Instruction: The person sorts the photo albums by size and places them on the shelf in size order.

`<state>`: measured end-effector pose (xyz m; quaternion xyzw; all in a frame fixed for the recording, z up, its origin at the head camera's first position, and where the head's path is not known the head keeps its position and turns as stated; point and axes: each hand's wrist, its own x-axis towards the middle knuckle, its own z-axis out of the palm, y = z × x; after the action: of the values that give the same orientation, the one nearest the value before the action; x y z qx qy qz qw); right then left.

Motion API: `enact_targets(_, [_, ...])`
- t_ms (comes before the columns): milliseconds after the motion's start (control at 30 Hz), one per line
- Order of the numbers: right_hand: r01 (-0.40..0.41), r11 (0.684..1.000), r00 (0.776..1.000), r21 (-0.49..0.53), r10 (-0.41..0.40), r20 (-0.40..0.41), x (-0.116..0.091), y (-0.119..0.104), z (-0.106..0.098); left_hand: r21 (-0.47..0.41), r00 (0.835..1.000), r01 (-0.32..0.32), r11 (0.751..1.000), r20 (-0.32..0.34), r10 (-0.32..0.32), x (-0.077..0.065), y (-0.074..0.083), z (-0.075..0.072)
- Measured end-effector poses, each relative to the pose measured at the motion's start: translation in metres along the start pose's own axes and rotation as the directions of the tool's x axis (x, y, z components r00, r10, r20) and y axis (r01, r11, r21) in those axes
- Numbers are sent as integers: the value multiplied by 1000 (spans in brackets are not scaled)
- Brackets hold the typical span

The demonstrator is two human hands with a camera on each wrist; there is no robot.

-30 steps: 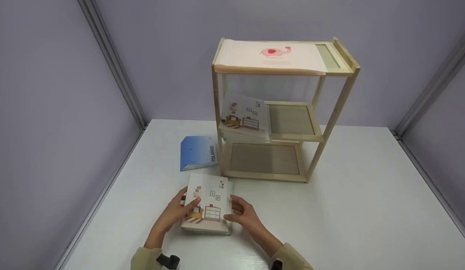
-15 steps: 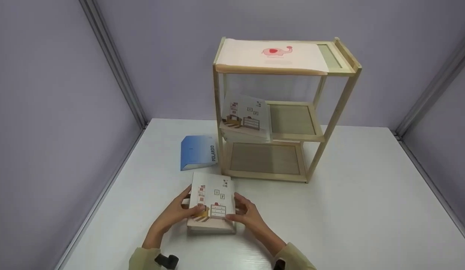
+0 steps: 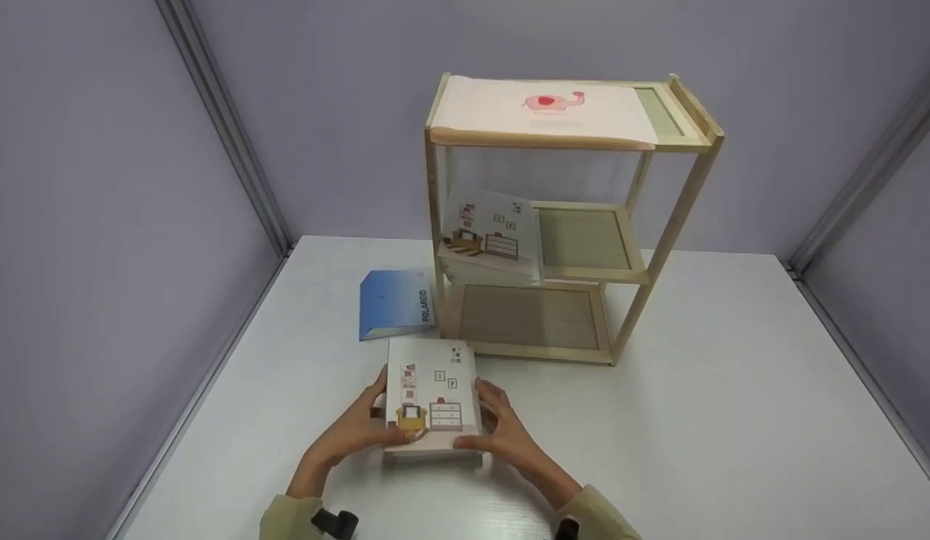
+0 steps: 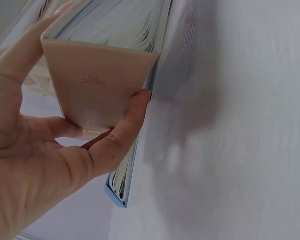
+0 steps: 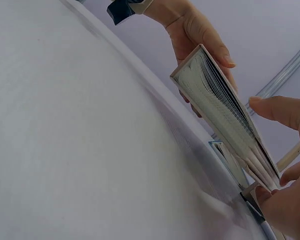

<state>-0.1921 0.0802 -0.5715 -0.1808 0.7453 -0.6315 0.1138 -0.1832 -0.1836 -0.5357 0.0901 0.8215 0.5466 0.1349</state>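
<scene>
A thick photo album (image 3: pixel 427 375) with a white cover, printed with a drawn room scene, is held between both hands just above the white table. My left hand (image 3: pixel 356 426) grips it by the pinkish spine, thumb on the cover; in the left wrist view the album's spine (image 4: pixel 94 82) faces the palm and fingers curl under its lower edge. On the opposite, page side, my right hand (image 3: pixel 510 435) holds the album with its thumb near the front corner. Page edges of the album (image 5: pixel 215 100) show in the right wrist view, with the fingers at its far end.
A wooden three-tier shelf (image 3: pixel 529 351) stands behind the album. On its middle tier a similar album (image 3: pixel 491 232) leans at the left. A cloth with an elephant (image 3: pixel 502 112) covers most of the top. A blue album marked POLAROID (image 3: pixel 394 300) lies left of the shelf.
The album has shifted right and slightly away from me, straightened and come up a little off the table. Both hands have moved along with it.
</scene>
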Motion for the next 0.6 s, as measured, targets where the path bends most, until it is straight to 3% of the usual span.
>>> enact_targets(267, [72, 992, 996, -99, -67, 51, -2, -4, -8, -5, 995, -76, 997, 58, 76, -1, 0, 1])
enact_targets(433, [85, 990, 993, -115, -75, 88, -5, -8, -12, -15, 991, -84, 996, 103, 85, -1, 1, 3])
enact_targets(600, [95, 984, 994, -150, -85, 71, -6, -1, -15, 1, 988, -93, 996, 123, 93, 0, 1, 4])
